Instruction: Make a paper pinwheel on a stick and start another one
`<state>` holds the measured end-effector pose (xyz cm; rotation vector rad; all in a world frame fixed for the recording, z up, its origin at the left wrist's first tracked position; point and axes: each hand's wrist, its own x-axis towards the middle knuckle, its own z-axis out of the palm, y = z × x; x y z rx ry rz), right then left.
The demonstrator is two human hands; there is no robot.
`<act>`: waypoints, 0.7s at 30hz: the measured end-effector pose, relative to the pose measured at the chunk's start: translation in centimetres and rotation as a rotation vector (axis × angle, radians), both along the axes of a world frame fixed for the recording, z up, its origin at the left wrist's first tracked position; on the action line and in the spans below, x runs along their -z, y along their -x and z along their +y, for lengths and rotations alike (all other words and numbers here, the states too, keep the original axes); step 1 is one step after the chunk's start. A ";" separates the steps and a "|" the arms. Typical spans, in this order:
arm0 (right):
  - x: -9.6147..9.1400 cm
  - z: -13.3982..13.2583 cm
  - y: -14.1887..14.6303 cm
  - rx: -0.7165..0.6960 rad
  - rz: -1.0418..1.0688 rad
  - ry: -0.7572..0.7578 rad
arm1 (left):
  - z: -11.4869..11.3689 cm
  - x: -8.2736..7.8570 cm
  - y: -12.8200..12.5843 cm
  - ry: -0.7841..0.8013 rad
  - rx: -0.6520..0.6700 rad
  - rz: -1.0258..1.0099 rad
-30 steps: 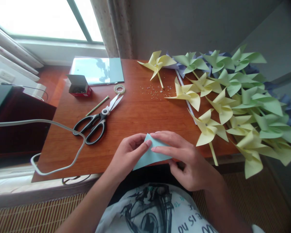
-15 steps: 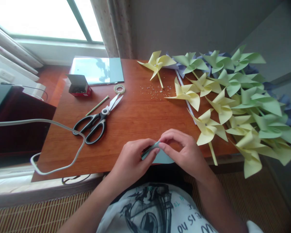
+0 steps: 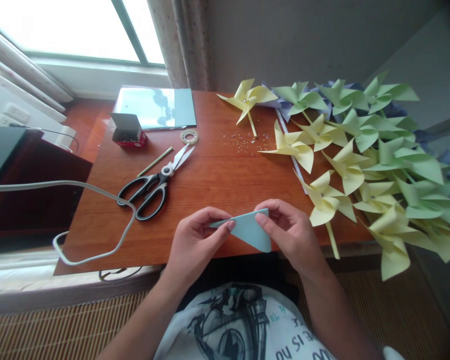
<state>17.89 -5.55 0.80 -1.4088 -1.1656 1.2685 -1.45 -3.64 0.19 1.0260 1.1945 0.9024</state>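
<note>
A light blue sheet of paper (image 3: 249,231), folded into a triangle, is held above the table's near edge. My left hand (image 3: 200,240) pinches its left corner between thumb and fingers. On the other side, my right hand (image 3: 288,230) grips the upper right part, thumb in front and fingers behind. The folded edge runs along the top between the two hands. Black-handled scissors (image 3: 157,182) lie with blades apart, left of my hands. Yellow paper pinwheels, including a near one (image 3: 325,197), lie to the right of my right hand.
Behind the scissors lie a thin green paper stick (image 3: 155,161), a tape roll (image 3: 189,137), a small red box (image 3: 129,135) and blue sheets in a clear sleeve (image 3: 185,107). Green pinwheels (image 3: 360,129) pile up at right. Small scraps (image 3: 243,142) dot the table. A white cable (image 3: 123,232) loops at left.
My hands have moved apart along the paper, the left one leftward and the right one slightly right. The folded paper now shows as a flat triangle between them.
</note>
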 end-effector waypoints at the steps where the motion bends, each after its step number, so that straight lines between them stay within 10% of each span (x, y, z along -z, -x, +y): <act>1: 0.0 0.0 0.1 0.010 0.006 0.005 | 0.0 0.0 0.0 -0.002 0.000 -0.002; 21: 0.8 -0.2 0.4 0.094 0.041 0.000 | 0.0 -0.1 0.0 -0.053 -0.018 0.018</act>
